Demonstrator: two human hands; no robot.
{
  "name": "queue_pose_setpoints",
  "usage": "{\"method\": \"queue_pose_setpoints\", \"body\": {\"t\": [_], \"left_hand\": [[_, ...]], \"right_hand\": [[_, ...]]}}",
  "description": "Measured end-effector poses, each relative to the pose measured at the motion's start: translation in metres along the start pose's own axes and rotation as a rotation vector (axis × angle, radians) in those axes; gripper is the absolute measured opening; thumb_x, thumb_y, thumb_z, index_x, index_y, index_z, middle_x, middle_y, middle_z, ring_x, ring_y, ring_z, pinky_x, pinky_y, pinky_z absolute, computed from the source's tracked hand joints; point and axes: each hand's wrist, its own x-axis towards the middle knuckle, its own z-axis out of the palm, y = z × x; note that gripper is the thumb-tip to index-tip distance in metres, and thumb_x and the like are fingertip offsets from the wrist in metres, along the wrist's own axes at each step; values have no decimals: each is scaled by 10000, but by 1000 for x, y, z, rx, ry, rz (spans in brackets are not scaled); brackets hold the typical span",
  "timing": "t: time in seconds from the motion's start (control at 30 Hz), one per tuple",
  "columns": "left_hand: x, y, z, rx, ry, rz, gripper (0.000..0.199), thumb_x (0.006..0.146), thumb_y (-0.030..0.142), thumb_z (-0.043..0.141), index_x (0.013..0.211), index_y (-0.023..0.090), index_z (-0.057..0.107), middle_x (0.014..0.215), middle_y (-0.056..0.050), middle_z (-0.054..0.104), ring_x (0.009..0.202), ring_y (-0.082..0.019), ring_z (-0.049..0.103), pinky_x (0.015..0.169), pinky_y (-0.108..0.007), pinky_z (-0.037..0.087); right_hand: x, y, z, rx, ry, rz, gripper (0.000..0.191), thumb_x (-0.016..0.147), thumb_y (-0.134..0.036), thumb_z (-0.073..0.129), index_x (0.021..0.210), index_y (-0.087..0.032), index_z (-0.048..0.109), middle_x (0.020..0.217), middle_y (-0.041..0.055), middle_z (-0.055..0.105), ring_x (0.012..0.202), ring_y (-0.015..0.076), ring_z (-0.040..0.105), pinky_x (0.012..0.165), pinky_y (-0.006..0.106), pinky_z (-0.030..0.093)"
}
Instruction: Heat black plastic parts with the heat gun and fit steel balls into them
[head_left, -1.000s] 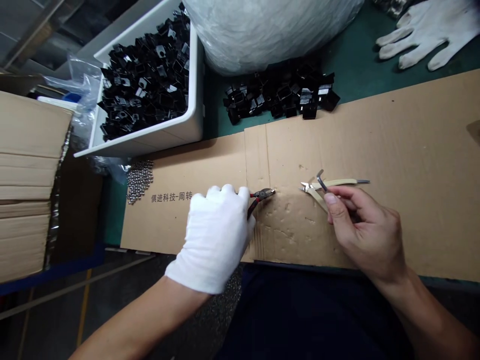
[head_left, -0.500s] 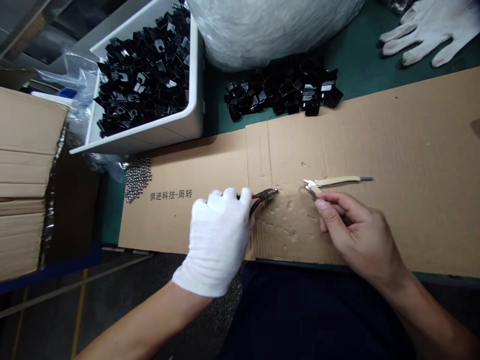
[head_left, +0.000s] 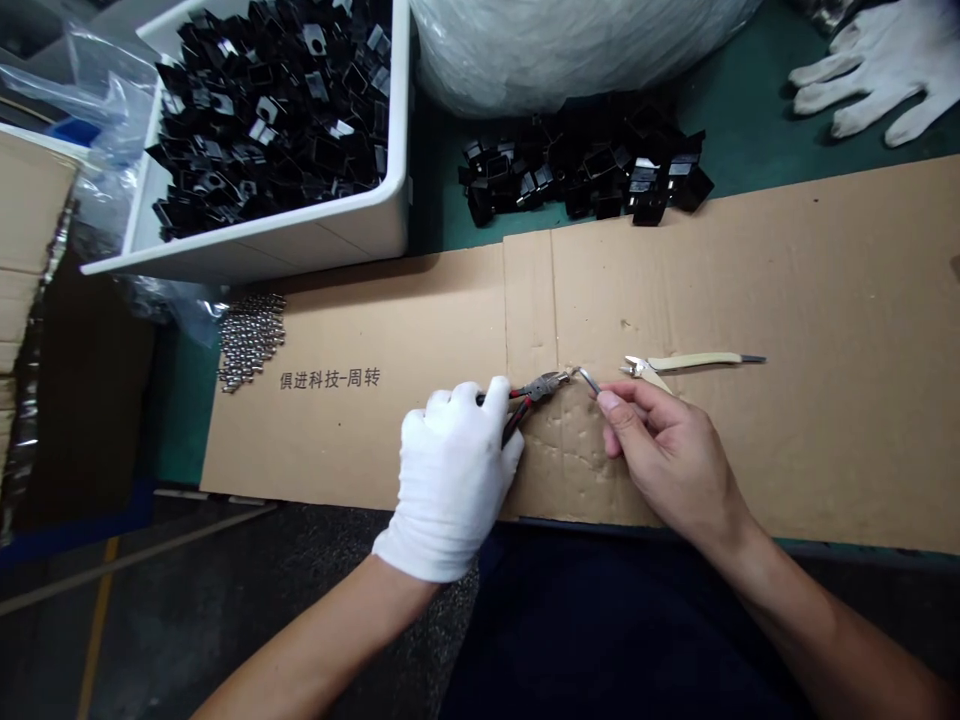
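My left hand (head_left: 454, 470), in a white glove, is closed around pliers (head_left: 538, 387) with red and black handles. A small shiny metal piece (head_left: 562, 377) sits at the jaws; its exact shape is too small to tell. Bare, my right hand (head_left: 667, 450) pinches a thin hex key (head_left: 589, 381) with a bent end. The bent tip is at the small piece, but I cannot tell whether it is inserted. Just beyond my right fingers, cutting nippers (head_left: 694, 361) with cream handles lie on the cardboard (head_left: 825, 350).
Several small metal parts (head_left: 251, 340) lie in rows at the cardboard's left end. A white bin (head_left: 300, 235) holds many black pieces. More black pieces (head_left: 585, 170) lie behind, before a plastic-wrapped bundle (head_left: 577, 50). A white glove (head_left: 881, 75) lies at back right; a carton (head_left: 34, 270) stands left.
My right hand has moved left, bringing the hex key from beside the nippers to the pliers' jaws. The pliers stay in my left hand. The view has shifted slightly.
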Motion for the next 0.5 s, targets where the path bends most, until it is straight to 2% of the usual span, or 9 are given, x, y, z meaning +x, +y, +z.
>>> {"method": "queue_pose_setpoints", "body": {"t": [0.17,0.5], "left_hand": [[-1,-3,10,-85,14,-7,307,986,302,558,1279,234,615,1025,-119,672,976,-340,629,742,-404,413],[-1,-5,17,-104,27,-7,317,974,303,562,1278,235,616,1029,-122,675,972,-333,628,740,-404,406]], "right_hand": [[5,-1,1,38,-24,40,278,1038,-449,627,971,-197,726,630,-34,620,532,131,517,485,251,394],[2,5,1,101,34,140,340,1022,-496,661,1107,-179,750,612,-38,594,514,114,452,462,240,321]]}}
